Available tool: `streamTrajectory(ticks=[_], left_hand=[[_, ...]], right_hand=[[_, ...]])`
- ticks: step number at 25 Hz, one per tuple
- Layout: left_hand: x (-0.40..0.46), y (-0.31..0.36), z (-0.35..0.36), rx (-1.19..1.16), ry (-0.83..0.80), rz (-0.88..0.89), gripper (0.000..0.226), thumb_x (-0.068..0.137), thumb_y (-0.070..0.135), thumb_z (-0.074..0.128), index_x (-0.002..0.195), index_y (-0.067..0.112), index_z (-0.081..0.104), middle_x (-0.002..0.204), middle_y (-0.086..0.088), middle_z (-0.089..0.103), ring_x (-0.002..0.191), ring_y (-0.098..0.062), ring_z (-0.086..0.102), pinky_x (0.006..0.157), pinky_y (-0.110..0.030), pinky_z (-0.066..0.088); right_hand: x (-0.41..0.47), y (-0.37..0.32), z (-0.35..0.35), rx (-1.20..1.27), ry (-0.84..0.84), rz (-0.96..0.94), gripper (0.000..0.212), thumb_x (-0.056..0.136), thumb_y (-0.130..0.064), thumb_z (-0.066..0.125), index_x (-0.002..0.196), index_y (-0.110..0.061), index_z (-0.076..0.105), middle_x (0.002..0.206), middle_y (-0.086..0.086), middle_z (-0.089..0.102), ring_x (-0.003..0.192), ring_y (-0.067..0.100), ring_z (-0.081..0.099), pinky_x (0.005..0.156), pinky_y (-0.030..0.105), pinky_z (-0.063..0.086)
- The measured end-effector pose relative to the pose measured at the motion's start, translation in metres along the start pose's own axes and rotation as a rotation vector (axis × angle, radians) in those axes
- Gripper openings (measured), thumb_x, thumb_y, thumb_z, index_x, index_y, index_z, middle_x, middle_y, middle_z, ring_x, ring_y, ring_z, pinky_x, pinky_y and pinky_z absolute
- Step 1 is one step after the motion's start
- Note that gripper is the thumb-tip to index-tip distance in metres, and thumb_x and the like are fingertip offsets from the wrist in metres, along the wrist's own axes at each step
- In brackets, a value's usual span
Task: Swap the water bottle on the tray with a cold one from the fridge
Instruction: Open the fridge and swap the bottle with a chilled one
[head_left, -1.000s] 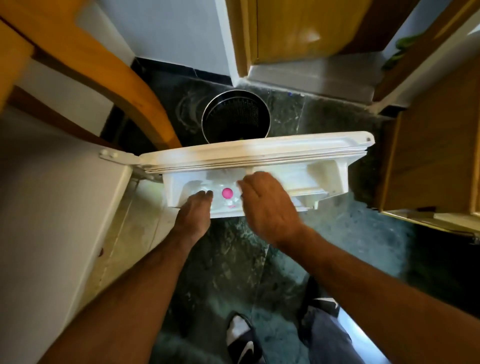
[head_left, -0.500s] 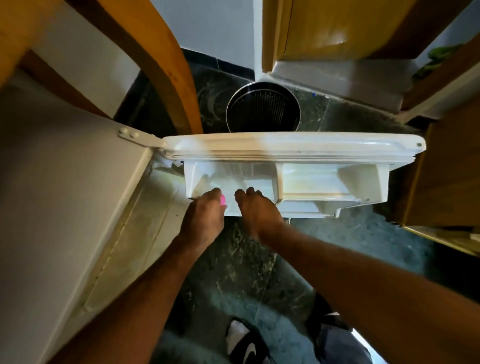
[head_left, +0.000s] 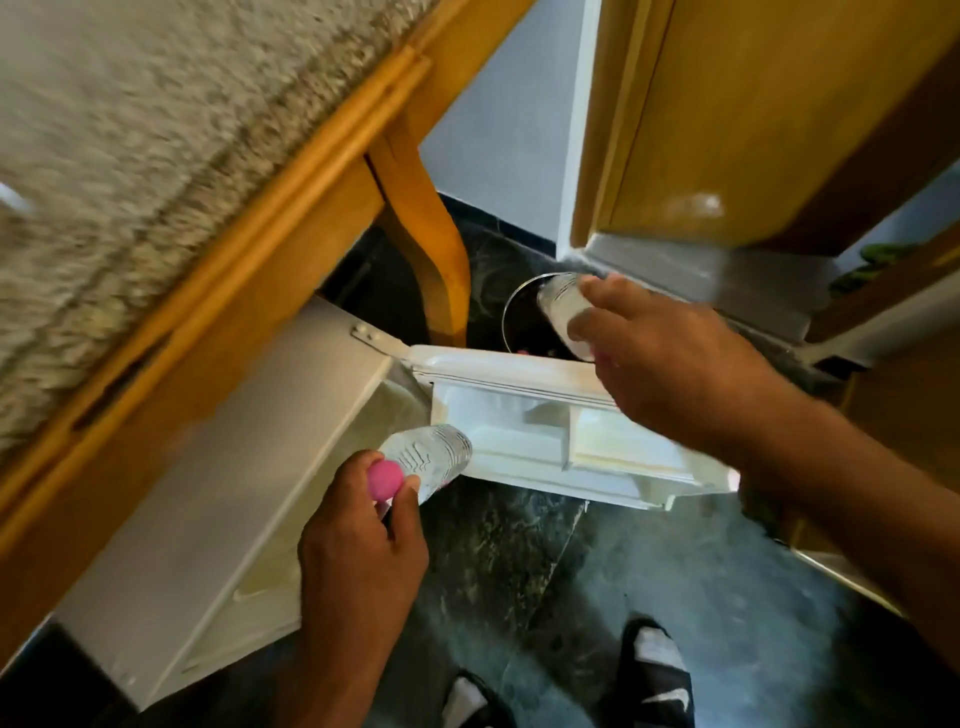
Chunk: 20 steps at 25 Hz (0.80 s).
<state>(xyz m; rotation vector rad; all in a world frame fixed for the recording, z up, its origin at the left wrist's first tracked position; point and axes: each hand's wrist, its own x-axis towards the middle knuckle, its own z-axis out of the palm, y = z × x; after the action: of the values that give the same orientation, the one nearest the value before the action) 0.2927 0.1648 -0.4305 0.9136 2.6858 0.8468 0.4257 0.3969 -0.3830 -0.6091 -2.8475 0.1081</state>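
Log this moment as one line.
left hand: holds pink-capped bottle | right hand: holds second bottle | fridge door: open

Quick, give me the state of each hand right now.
Left hand: closed on the pink-capped water bottle, gripping near its cap.
Right hand: closed around a second clear bottle, above the fridge door.

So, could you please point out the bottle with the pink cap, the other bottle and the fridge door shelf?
Pink-capped bottle (head_left: 434, 457), head view, on its clear ribbed body.
Other bottle (head_left: 563, 306), head view, on its clear body above the fingers.
Fridge door shelf (head_left: 524, 452), head view, on its white inner wall.
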Motion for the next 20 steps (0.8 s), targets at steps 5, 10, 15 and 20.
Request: streamTrajectory(ticks=[5,10,15,20], left_hand=[[-0.035,-0.001,-0.013,-0.003,0.070,-0.121,0.031,0.081,0.024,0.070,0.108,0.011,0.061,0.101,-0.011,0.072,0.076,-0.015,0.059,0.075,-0.026,0.052],[-0.079,-0.018,-0.022,-0.005,0.045,-0.194,0.030,0.076,0.024,0.074,0.101,0.010,0.064,0.087,-0.006,0.072,0.067,-0.011,0.059,0.065,-0.007,0.044],[-0.105,-0.027,-0.047,0.033,0.063,-0.314,0.033,0.072,0.018,0.079,0.099,0.006,0.067,0.083,-0.014,0.074,0.061,-0.014,0.059,0.066,-0.016,0.044],[-0.105,-0.037,-0.089,0.128,0.128,-0.374,0.036,0.072,0.021,0.077,0.102,0.005,0.065,0.083,-0.016,0.074,0.064,-0.021,0.061,0.072,-0.031,0.050]], right_hand=[[0.059,0.048,0.070,-0.284,-0.710,-0.217,0.032,0.082,-0.010,0.058,0.111,-0.023,0.062,0.110,0.004,0.069,0.095,0.026,0.065,0.066,0.026,0.042],[0.052,0.047,0.119,-0.284,-0.868,-0.365,0.072,0.083,-0.011,0.057,0.145,-0.035,0.031,0.126,0.010,0.062,0.104,0.030,0.063,0.081,0.030,0.048],[0.018,-0.003,0.135,-0.390,-0.932,-0.565,0.072,0.089,-0.011,0.048,0.151,-0.010,0.011,0.128,0.022,0.057,0.104,0.034,0.061,0.076,0.034,0.047],[0.005,-0.094,0.156,-0.262,-0.854,-0.599,0.045,0.085,-0.016,0.062,0.128,-0.005,0.052,0.118,0.015,0.061,0.099,0.031,0.063,0.074,0.038,0.052]])
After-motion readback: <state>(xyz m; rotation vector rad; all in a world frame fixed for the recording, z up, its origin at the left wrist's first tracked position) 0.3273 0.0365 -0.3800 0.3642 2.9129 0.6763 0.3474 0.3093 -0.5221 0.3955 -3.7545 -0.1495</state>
